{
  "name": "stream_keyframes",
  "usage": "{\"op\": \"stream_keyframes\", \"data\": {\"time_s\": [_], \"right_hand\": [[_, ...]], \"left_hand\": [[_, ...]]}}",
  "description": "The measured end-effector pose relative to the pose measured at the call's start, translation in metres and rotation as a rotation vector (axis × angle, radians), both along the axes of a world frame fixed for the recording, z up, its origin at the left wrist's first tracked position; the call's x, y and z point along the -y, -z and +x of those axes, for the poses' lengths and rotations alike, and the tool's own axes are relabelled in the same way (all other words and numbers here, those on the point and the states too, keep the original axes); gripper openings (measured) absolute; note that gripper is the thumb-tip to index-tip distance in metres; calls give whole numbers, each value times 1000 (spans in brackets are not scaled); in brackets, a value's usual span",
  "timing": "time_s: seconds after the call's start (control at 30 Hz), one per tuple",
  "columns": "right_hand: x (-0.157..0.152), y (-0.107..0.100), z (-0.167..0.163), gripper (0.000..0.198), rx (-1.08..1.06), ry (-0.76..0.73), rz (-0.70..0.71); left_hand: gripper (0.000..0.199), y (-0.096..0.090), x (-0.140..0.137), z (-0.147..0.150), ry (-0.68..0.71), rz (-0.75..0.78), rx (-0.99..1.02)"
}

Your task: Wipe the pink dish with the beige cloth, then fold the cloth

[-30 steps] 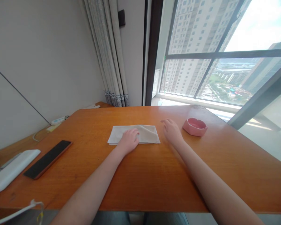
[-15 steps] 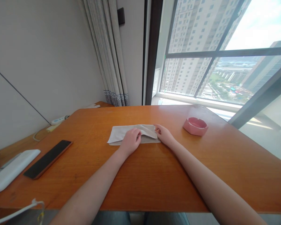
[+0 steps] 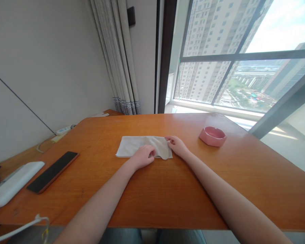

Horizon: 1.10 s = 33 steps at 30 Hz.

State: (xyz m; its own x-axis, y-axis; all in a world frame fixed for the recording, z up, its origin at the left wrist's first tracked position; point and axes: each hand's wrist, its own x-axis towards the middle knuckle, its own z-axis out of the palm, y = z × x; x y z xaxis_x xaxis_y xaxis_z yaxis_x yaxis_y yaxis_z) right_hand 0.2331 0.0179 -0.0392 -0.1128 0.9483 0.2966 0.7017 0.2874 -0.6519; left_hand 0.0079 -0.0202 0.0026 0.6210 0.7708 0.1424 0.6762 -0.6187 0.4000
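Note:
A pale grey cloth (image 3: pixel 128 146), folded into a wide strip, lies on the wooden table in front of me. My left hand (image 3: pixel 143 156) rests over its front middle, fingers curled and closed at the near edge of the cloth. At the right end, my right hand (image 3: pixel 176 145) has its fingertips closed on the cloth near the far corner. The top layer ripples between my hands, and its near right part hangs slightly past the fold below.
A pink ashtray-like dish (image 3: pixel 212 136) stands to the right on the table (image 3: pixel 167 193). On the left lie a dark phone (image 3: pixel 53 172) and a white flat device (image 3: pixel 16 184). A white cable (image 3: pixel 27 225) crosses the near left edge. A window is beyond.
The raised top layer of the cloth has come down toward me, covering the lower layer. My left hand has moved slightly nearer and right; my right hand has barely shifted.

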Motion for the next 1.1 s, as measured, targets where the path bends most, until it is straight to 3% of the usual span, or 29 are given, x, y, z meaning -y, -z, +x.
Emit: {"op": "stream_keyframes", "data": {"time_s": [0.3,0.43,0.57,0.67,0.77,0.87,0.97,1.1], "right_hand": [[1,0,-5,46,-230,36,-73],[0,-3,-6,35,-234,-12,-77],[-4,-2,2,33,-129,162,-35],[0,-5,5,31,72,196,-31],[13,-19,-5,32,239,243,83],[30,-30,-25,31,293,63,166],[47,-28,-46,35,349,-184,33],[55,-19,-54,46,500,-184,-113]], "left_hand": [[12,-3,2,2,-19,17,-26],[12,-1,1,1,-15,20,-34],[10,1,0,-2,24,5,-64],[12,1,1,-1,38,5,-63],[16,-1,6,2,24,-8,-30],[18,-3,8,6,29,-36,31],[17,-1,1,2,46,-112,85],[34,10,-23,-20,-254,63,171]]}}
